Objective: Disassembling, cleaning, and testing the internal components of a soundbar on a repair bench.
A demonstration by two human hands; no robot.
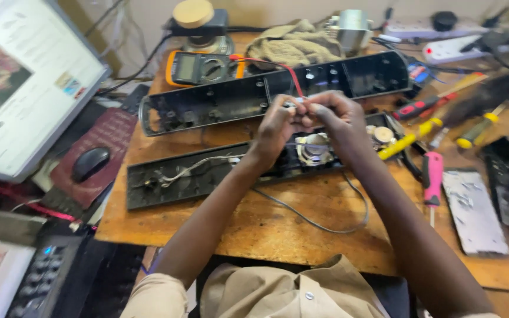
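My left hand (278, 126) and my right hand (337, 115) meet over the middle of a wooden table (278, 229), fingertips pinched together on thin wire ends (297, 106). A red lead (287, 70) runs from there back to an orange multimeter (204, 68). Under my hands lies the open lower half of a long black casing (189, 176) with a round speaker (315, 148) and white wires inside. The other black casing half (237, 97) lies behind it.
A monitor (25, 76) stands at the left, with a black mouse (89, 164) on a red pad. Screwdrivers with yellow (402, 144) and pink (432, 176) handles lie at the right beside a metal plate (472, 212). Cloth (293, 44) and power strips (443, 50) sit at the back.
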